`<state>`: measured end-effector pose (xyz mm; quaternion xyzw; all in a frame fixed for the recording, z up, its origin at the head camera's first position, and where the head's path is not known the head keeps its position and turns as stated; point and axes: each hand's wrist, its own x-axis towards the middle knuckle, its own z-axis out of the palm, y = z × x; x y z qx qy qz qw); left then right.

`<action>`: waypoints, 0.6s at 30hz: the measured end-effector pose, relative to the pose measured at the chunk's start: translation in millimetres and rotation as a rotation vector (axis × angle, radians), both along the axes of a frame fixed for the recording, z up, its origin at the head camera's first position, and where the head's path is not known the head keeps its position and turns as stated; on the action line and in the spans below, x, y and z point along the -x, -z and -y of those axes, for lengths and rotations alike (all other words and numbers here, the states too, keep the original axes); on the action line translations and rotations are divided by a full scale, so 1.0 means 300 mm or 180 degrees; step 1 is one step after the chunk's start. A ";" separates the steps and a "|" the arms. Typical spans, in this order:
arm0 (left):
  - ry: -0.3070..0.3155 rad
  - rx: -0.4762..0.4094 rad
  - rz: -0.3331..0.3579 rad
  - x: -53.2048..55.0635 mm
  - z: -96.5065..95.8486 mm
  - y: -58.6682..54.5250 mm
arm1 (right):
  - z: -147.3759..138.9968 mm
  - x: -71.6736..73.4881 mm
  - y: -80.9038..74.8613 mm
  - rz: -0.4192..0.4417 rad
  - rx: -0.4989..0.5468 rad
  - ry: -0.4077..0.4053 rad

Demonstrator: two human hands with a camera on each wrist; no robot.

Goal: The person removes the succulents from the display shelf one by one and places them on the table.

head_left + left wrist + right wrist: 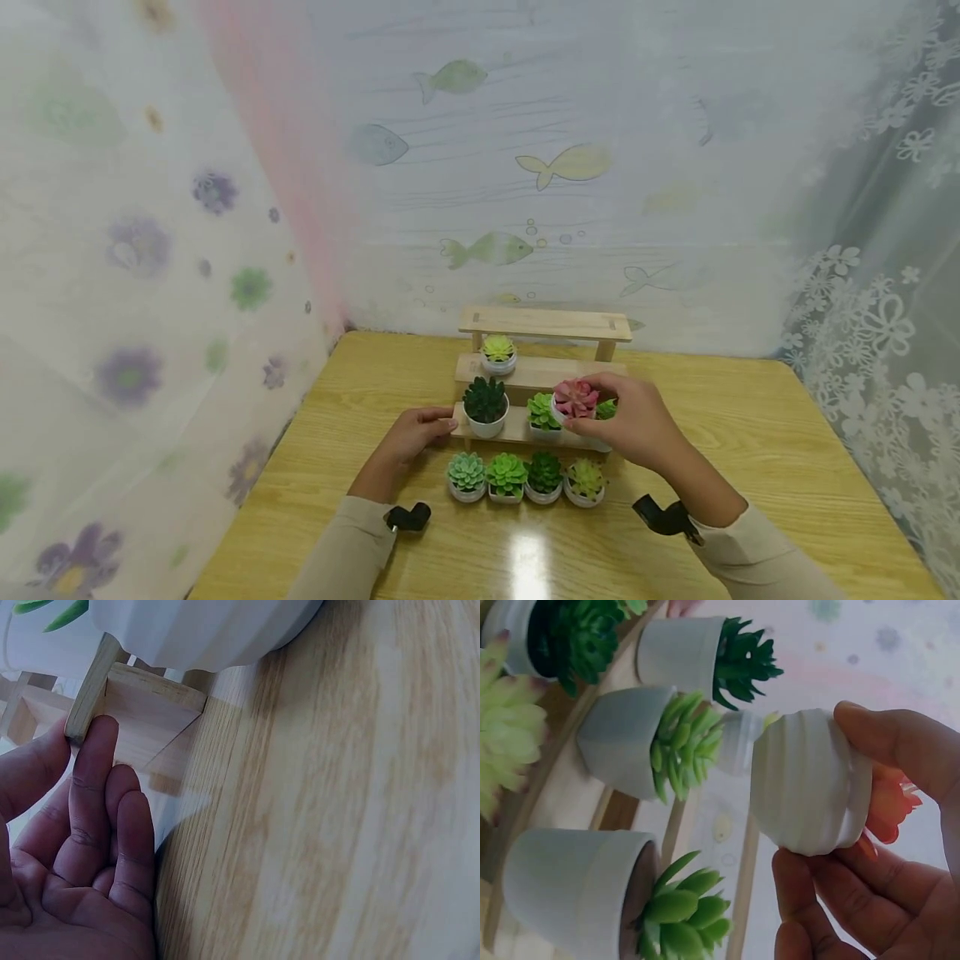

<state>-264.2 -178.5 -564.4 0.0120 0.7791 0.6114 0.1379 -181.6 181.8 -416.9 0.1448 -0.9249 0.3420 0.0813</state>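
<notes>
My right hand holds a pink succulent by its ribbed white pot, thumb on one side and fingers on the other, above the lowest tier. With thumb and fingertips my left hand pinches the left end of that tier of a wooden stepped plant stand. On the tier stand a dark green succulent in a round pot, a light green succulent, and a green succulent partly hidden by my right hand in the head view. A yellow-green succulent sits one tier higher, at left.
In front of the stand, several potted succulents line up on the wooden table: a pale blue-green one, a bright green one, a dark green one and a yellowish one. A fish-patterned curtain hangs behind.
</notes>
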 end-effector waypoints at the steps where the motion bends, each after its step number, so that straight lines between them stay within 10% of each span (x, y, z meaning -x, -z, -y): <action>1: -0.0001 -0.0002 -0.0001 -0.001 0.001 0.000 | -0.005 -0.007 0.004 -0.0002 -0.0009 -0.0002; 18: 0.0022 -0.0028 -0.0031 0.004 0.009 0.008 | -0.057 -0.118 0.035 0.0140 0.0086 -0.0046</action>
